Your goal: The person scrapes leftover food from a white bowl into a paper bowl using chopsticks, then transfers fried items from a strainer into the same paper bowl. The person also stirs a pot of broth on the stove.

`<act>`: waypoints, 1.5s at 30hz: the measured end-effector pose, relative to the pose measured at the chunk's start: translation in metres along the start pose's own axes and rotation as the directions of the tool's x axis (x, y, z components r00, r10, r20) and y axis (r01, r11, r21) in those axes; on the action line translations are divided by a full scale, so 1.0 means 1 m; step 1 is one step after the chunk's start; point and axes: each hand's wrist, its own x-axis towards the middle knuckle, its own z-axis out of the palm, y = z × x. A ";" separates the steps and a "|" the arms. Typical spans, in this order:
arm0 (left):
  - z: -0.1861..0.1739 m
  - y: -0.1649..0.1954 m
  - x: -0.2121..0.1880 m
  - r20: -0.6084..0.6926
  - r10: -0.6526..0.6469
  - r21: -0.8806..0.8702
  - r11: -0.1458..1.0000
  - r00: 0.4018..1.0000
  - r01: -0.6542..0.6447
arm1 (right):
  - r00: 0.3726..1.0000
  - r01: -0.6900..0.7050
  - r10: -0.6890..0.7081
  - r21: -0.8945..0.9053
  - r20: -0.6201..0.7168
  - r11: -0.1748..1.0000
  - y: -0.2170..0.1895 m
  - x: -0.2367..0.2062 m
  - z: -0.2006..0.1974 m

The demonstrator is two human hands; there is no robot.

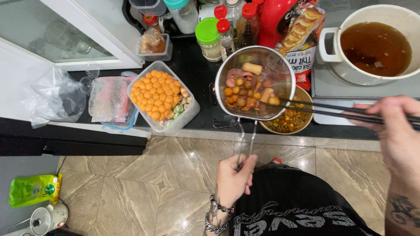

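Black desk (199,78) along the top, round wire-mesh metal strainer (256,83) hovering above it as the landmark. Right of the strainer: white pot of brown broth (372,48). Left of it: clear plastic tub heaped with orange balls (162,98). Just beneath its right edge: brown bowl of chopped, mixed food (288,120). Inside the mesh: fried balls and sausage pieces (247,89), probably slippery and loose, apt to roll if tilted. Strainer itself likely light and stiff, best taken at the end of the twin-wire handle. Left hand (234,179) below, grip clenched on that handle. Right hand (396,126), grip grasping long black chopsticks (345,111), tips reaching into the basket.
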 end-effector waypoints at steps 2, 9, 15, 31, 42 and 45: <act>-0.002 -0.005 0.001 -0.025 0.023 -0.062 0.998 0.999 -0.025 | 0.998 -0.011 0.014 0.060 -0.059 0.998 0.003 0.001 -0.022; -0.016 -0.014 0.010 -0.089 0.021 -0.137 0.990 0.996 -0.033 | 0.998 -0.038 0.056 -0.400 0.034 0.916 0.023 -0.010 -0.029; -0.017 -0.015 0.010 -0.110 0.023 -0.148 0.988 0.994 -0.039 | 0.982 -0.060 0.127 -0.401 0.141 0.914 0.035 -0.008 -0.001; -0.008 -0.017 0.006 -0.080 0.001 -0.094 0.996 0.997 -0.009 | 0.994 -0.090 0.069 0.297 0.081 0.951 0.042 0.004 -0.049; 0.000 -0.018 0.002 -0.010 0.011 -0.079 0.997 1.000 -0.012 | 0.934 0.163 -0.077 -0.224 0.349 0.961 -0.009 0.028 0.079; 0.000 -0.014 0.001 -0.020 -0.009 -0.059 0.998 1.000 0.007 | 0.928 0.117 -0.057 -0.142 0.369 0.983 -0.010 0.029 0.094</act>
